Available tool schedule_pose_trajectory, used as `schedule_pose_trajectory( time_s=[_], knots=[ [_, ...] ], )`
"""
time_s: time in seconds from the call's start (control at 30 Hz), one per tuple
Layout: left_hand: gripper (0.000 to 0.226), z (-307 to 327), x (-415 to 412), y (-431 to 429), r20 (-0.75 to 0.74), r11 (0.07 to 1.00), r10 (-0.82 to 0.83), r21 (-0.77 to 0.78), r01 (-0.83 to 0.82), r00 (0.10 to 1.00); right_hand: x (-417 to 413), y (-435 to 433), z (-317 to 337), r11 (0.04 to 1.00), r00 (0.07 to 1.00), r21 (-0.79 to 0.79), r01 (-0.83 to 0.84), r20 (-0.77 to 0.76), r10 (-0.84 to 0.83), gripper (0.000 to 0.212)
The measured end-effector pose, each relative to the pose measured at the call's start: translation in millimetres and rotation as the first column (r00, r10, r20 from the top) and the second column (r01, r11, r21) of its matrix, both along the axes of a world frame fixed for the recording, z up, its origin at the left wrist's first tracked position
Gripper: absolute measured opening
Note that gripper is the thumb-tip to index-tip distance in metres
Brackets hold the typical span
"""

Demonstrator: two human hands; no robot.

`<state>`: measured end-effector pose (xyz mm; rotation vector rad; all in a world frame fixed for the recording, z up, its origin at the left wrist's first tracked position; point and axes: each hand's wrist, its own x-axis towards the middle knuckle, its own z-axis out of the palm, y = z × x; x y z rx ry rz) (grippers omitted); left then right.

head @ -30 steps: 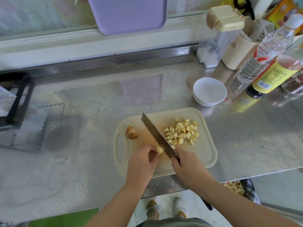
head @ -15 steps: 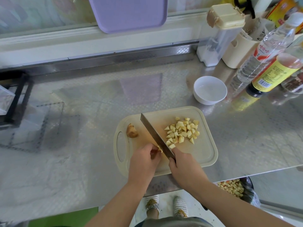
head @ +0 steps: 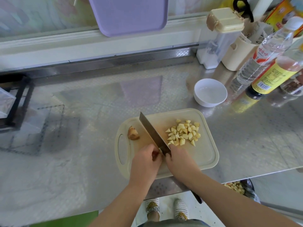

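Knife (head: 152,134) lies blade-down across the cutting board (head: 203,154), tip pointing away from the person. Right hand (head: 180,159) is clenched around its handle. Left hand (head: 145,163) curls its fingers over a small, mostly hidden piece (head: 155,155) touching the blade. Diced pieces (head: 183,132) are heaped right of the blade; a scrap (head: 133,133) lies to its left.

1. Whatever the left hand (head: 145,163) pins beside the knife (head: 152,133) is hidden under its curled fingers.
2. The knife's handle is buried in the right hand (head: 180,161).
3. At 12 o'clock, the purple board (head: 129,13) is cut off by the top edge.
4. At 2 o'clock, the bottles (head: 268,51) run past the right edge, and their label print is too small to read.
5. At 9 o'clock, the black rack (head: 19,102) is cropped.
6. At 4 o'clock, below the tabletop (head: 82,99), the right forearm covers most of a bin of diced pieces (head: 235,187).
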<state>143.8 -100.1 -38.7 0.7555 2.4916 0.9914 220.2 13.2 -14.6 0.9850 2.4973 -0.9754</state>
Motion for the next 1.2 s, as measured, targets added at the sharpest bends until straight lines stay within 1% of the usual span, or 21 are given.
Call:
schedule_pose_trajectory(
  time_s=[0.1,0.2,0.47,0.63,0.73,0.87,0.97,1.07,1.2],
  knots=[
    [0.002,0,-6,-3,0.004,0.999,-0.053,0.011,0.053,0.999,5,12,1,0.999,0.999,0.019,0.031,-0.029,-0.031,0.014],
    [0.006,0,-14,-2,-0.025,0.995,-0.101,0.008,0.101,0.995,17,22,4,0.998,0.999,0.054,0.023,-0.037,-0.021,0.017],
    [0.009,2,-23,4,-0.063,0.997,-0.072,-0.002,0.072,0.995,25,8,8,0.999,0.998,0.043,-0.009,-0.064,0.012,0.016],
    [0.008,2,-24,1,-0.073,0.999,-0.04,0.02,0.041,0.997,25,3,6,0.999,0.999,0.041,-0.018,-0.043,0.02,0.016],
    [0.014,1,-23,1,-0.086,1.0,-0.013,0.011,0.014,0.996,25,2,3,0.998,0.999,0.054,-0.027,-0.046,0.029,0.015],
    [0.025,0,-22,5,-0.127,0.999,-0.016,-0.046,0.01,0.992,26,5,2,0.997,0.998,0.068,-0.036,-0.058,0.04,0.015],
    [0.022,0,-23,9,-0.169,0.997,-0.033,-0.068,0.022,0.985,25,9,2,0.997,0.998,0.068,-0.031,-0.055,0.035,0.015],
    [0.018,0,-23,9,-0.161,0.998,-0.055,-0.047,0.048,0.985,25,12,1,0.997,0.998,0.07,-0.032,-0.053,0.036,0.016],
    [0.02,1,-25,6,-0.126,0.999,-0.035,-0.038,0.03,0.991,25,9,0,0.997,0.998,0.067,-0.036,-0.047,0.039,0.016]
  ],
)
